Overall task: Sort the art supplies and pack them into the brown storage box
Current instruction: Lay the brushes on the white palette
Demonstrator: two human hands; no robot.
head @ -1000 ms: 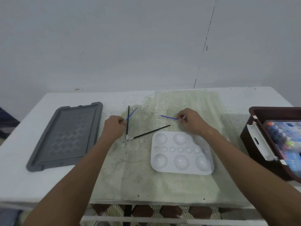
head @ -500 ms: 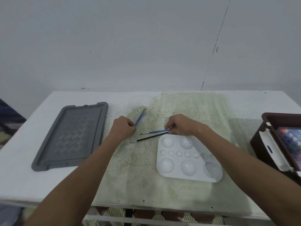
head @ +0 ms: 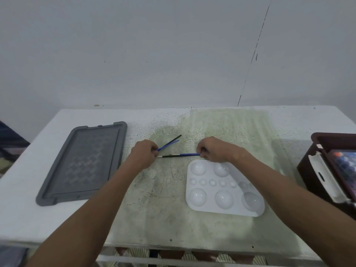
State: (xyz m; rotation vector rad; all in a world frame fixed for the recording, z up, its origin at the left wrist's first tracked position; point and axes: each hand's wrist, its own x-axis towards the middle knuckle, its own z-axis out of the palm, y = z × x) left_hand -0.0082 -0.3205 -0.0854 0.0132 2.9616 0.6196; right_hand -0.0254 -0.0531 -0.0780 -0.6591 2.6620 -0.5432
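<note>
At the far left of the counter (head: 23, 199) lies the grey lid (head: 82, 164), and just right of it your left hand (head: 143, 156) is curled around two brushes, one black (head: 174, 138) and one blue (head: 169, 144), whose handles fan up and to the right. Your right hand (head: 213, 151) pinches another blue brush (head: 189, 154) and black brush (head: 169, 156) lying almost level between your hands, just above the white palette (head: 223, 186). The brown storage box (head: 316, 170) sits at the right edge, with paint tubes (head: 344, 164) inside.

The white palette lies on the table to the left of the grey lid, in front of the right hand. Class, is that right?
No. The head view shows the white palette to the right of the grey lid, in front of the right hand.
</note>
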